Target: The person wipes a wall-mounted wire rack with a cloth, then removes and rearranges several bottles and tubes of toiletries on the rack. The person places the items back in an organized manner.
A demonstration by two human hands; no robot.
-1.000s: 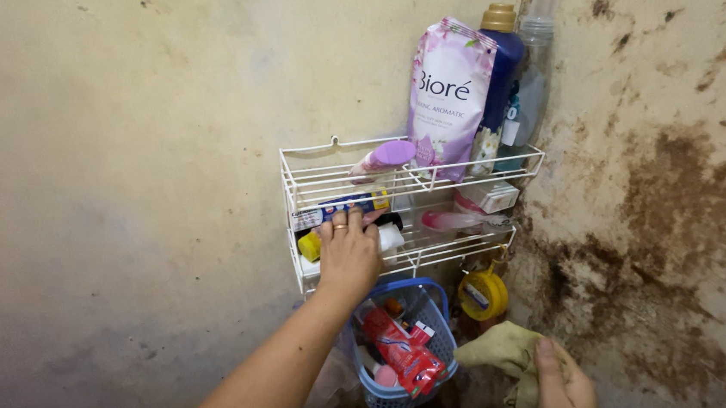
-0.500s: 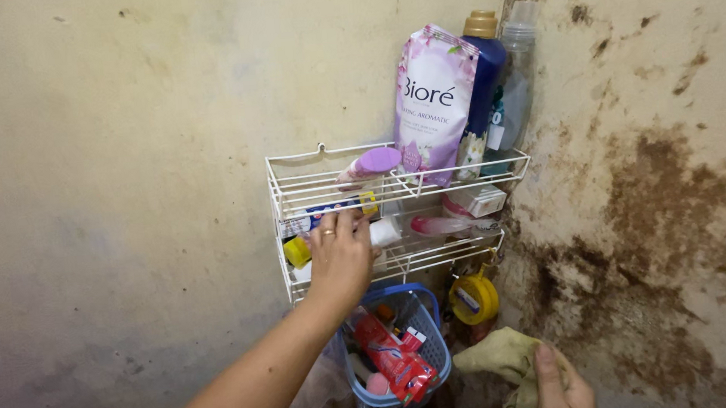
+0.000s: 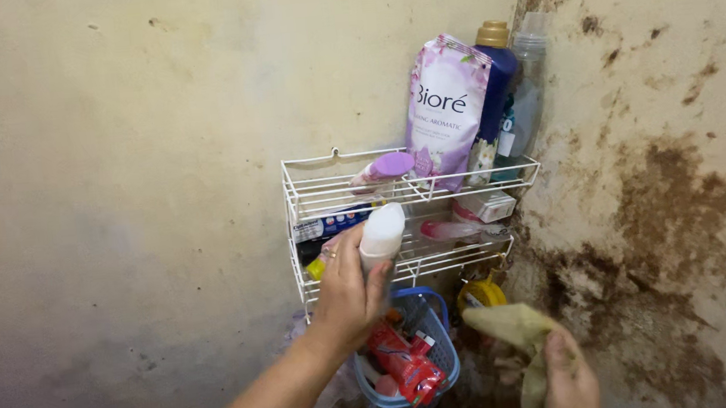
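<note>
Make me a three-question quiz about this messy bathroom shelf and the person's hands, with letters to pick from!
1. Where does the blue plastic basket hang?
A. above the white wire rack
B. below the white wire rack
C. inside the rack's top tier

2. What colour is the cap of the dark blue bottle on the top tier?
A. gold
B. red
C. green

3. What is the left hand doing?
A. resting flat on the wall
B. hanging with nothing in it
C. gripping a white rounded bottle

Answers:
1 B, the basket sits under the lower tier of the white wire rack.
2 A, a gold cap tops the bottle beside the purple refill pouch.
3 C, its fingers wrap around the white rounded bottle at the lower tier, while the right hand holds a yellowish cloth.
</note>
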